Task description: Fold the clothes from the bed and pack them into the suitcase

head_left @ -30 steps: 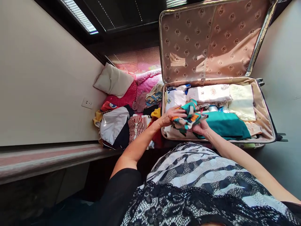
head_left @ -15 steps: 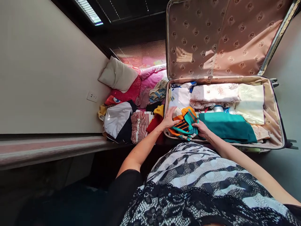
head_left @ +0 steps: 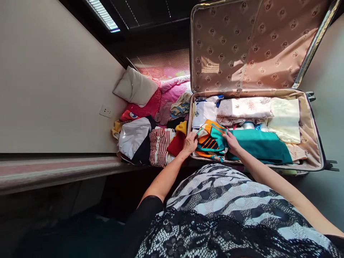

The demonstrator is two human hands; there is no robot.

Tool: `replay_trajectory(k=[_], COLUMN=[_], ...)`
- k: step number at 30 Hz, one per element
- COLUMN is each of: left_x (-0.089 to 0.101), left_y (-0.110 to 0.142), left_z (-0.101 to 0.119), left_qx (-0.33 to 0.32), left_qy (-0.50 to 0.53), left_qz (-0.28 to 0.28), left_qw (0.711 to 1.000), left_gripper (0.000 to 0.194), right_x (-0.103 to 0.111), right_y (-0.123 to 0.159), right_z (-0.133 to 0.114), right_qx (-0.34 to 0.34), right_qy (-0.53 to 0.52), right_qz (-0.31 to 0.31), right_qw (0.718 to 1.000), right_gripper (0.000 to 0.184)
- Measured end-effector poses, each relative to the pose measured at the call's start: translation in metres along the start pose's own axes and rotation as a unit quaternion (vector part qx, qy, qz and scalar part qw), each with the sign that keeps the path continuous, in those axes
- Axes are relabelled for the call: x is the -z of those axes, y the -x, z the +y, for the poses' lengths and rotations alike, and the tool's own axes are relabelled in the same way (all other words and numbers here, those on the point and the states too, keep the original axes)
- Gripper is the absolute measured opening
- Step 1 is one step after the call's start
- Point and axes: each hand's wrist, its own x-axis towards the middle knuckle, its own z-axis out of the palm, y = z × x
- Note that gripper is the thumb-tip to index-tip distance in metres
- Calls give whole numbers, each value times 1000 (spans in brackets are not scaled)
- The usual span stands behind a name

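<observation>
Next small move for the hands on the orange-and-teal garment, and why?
Probably smooth the orange-and-teal garment flat: it lies rumpled near the suitcase's front rim, with the left hand and right hand at opposite sides, while the teal cloth beside it looks flatter.

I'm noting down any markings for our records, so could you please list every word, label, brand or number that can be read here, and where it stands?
None can be read with certainty.
White garment: dark lettering and small badge, unreadable.
Lid lining: repeated emblems, too small.
Multicoloured garment: no readable text.
</observation>
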Motion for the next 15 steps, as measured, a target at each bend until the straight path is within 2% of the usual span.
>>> replay_trajectory(k=[3, 5, 8, 10, 12, 15], left_x=[5, 11, 20, 23, 23, 17], left_y=[8, 5, -17, -39, -60, -80], left_z=[-2, -2, 1, 4, 7, 8], left_qx=[-29, -43, -34, 11, 66, 96], left_qy=[-24, -3, 63, 89, 87, 79], left_qz=[-55, -60, -37, -40, -74, -179], left_qw=[998, 997, 997, 995, 991, 976], left_gripper=[31, 28, 35, 35, 36, 40], right_x=[0, 0, 1, 0, -2, -7], right_y=[3, 2, 0, -1, 2, 14], right_z=[1, 2, 6, 8, 10, 10], right_qx=[79, 125, 158, 180, 211, 280], right_qy=[100, 165, 223, 282, 381, 548], right_qz=[-1, -14, -26, -28, -9, 16], right_qw=[992, 978, 962, 942, 900, 788], right_gripper=[73, 82, 86, 81, 73, 62])
